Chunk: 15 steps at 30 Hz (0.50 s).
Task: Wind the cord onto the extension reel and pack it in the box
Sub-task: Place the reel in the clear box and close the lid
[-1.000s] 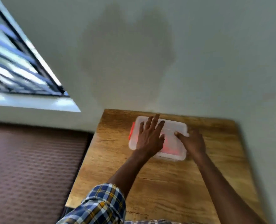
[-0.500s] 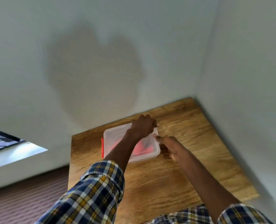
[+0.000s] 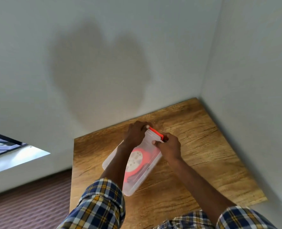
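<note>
Both hands at orange latch, frame centre; left hand and right hand fingers clamped on box lid. Recommended: even downward pressure until seated.

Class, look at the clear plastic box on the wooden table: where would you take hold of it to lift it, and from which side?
Probably grip the box by its two long side walls, one hand from each side. It is long and narrow, its lid is on, and the red latch at the far end is a small clip, not a handle.
</note>
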{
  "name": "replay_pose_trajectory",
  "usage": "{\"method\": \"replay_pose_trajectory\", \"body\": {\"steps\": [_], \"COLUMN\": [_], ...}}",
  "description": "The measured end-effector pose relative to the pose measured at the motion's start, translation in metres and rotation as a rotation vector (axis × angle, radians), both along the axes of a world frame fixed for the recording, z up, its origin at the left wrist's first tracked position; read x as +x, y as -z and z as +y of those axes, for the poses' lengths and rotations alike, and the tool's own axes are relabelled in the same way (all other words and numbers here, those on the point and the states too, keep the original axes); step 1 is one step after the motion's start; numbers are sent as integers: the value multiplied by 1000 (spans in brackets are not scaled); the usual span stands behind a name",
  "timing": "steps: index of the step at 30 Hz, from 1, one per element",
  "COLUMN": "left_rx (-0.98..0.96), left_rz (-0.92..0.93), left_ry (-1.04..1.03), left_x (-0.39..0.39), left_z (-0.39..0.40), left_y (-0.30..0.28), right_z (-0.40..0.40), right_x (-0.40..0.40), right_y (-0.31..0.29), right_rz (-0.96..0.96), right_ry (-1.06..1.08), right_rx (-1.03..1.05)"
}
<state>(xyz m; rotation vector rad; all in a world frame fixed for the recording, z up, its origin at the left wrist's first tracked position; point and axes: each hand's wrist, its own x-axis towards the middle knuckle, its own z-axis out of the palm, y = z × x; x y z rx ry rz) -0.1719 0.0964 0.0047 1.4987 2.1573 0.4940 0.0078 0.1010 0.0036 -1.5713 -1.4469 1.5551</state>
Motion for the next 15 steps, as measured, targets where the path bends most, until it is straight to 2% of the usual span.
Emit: {"method": "replay_pose_trajectory", "body": {"steps": [3, 6, 10, 15], "left_rx": [28, 11, -19, 82], "left_rz": [-139, -251, -266, -318], "left_ry": [12, 23, 15, -46], "left_x": [-4, -12, -17, -12], "left_z": [-4, -5, -7, -5], "left_y": [-3, -12, -11, -10], "right_z": [-2, -8, -13, -16], "right_x": [-2, -3, -1, -7], "right_y": [3, 6, 14, 17], "right_rz": [39, 44, 42, -52], "right_ry": [113, 120, 107, 81], "right_rx": [9, 85, 220, 406]}}
